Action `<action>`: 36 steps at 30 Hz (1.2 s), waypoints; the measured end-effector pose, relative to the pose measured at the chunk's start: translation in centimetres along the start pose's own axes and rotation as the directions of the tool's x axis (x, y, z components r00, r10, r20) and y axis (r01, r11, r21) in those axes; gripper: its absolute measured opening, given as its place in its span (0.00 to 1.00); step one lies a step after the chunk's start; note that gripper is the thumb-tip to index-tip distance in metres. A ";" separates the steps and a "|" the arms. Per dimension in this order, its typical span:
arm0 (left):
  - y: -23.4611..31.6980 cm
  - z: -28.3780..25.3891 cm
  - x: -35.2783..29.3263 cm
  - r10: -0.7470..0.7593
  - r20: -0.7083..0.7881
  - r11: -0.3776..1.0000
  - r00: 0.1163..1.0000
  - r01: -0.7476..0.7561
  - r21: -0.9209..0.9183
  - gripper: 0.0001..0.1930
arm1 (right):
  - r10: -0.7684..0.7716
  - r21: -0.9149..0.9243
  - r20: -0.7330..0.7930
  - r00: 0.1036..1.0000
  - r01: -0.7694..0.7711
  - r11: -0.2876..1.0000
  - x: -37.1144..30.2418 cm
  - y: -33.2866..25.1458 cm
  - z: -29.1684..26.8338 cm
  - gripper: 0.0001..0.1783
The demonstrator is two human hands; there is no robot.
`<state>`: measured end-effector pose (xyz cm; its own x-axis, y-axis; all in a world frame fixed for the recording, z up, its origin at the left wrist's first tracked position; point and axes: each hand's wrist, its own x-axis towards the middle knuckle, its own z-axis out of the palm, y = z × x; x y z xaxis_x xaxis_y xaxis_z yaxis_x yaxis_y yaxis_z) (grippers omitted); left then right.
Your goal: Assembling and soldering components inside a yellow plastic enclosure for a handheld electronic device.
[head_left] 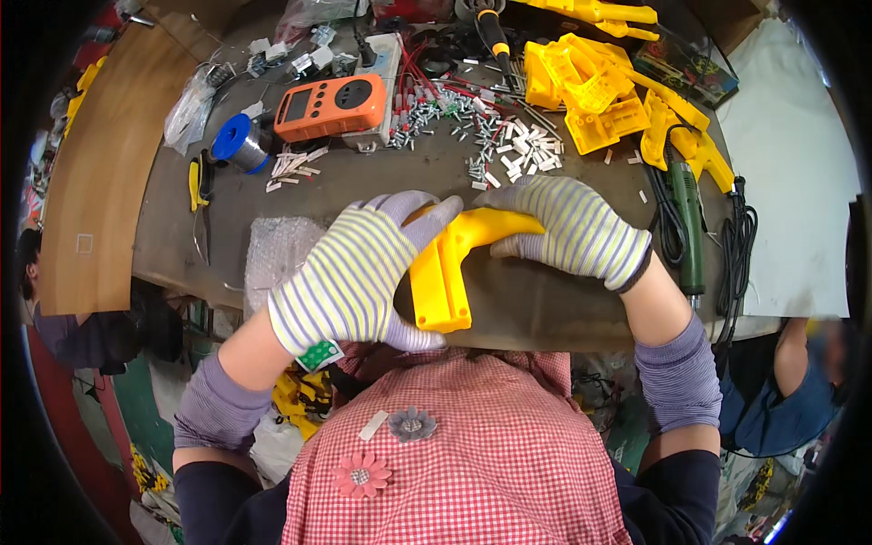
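Both my hands wear striped knit gloves and hold one yellow plastic tool housing (pixel 442 282) above the near edge of the bench. My left hand (pixel 363 263) wraps around its left side, the thumb by the boxy lower end and the fingers over the top. On the other side, my right hand (pixel 568 227) grips the curved handle end, which points right. Whether anything sits inside the housing is hidden. A sheet of bubble wrap (pixel 272 254) lies beside my left hand. Below that wrist shows a small green-and-white piece (pixel 320 355).
Behind my hands lie loose screws (pixel 427 113), white pieces (pixel 527 150) and an orange multimeter (pixel 331 106). Left are a solder spool (pixel 241 143) and yellow-handled pliers (pixel 198 195). Yellow housings (pixel 590 91) and a green-handled corded tool (pixel 688 227) are right. People sit at both sides.
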<state>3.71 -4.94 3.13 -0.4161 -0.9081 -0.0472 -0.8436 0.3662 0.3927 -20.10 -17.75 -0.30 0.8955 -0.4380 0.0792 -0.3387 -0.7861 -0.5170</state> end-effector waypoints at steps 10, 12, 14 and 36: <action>-1.3 -1.2 0.7 0.018 0.085 0.991 0.996 -0.006 -0.135 0.58 | 0.284 0.152 0.252 0.925 -0.328 0.932 1.0 -1.3 -2.1 0.36; -1.5 -0.6 0.6 0.096 0.018 0.990 0.995 -0.094 -0.109 0.56 | 0.193 0.156 0.201 0.960 -0.226 0.961 0.5 -0.4 -1.4 0.33; -0.9 -0.6 -0.4 0.164 -0.071 0.986 0.984 -0.164 0.004 0.56 | 0.082 0.087 0.079 0.993 -0.089 0.992 0.0 -0.9 -0.6 0.27; -0.2 3.6 -3.5 -0.007 -0.507 0.989 0.862 -0.069 -0.132 0.43 | 0.172 -0.303 -0.631 0.757 -0.444 0.843 -3.1 1.3 -4.2 0.23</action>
<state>4.13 -1.16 -0.06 -0.1803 -0.8884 0.4221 -0.7603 0.3982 0.5132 -24.58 -19.25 2.36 0.4375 -0.7414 0.5088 -0.7707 -0.6007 -0.2126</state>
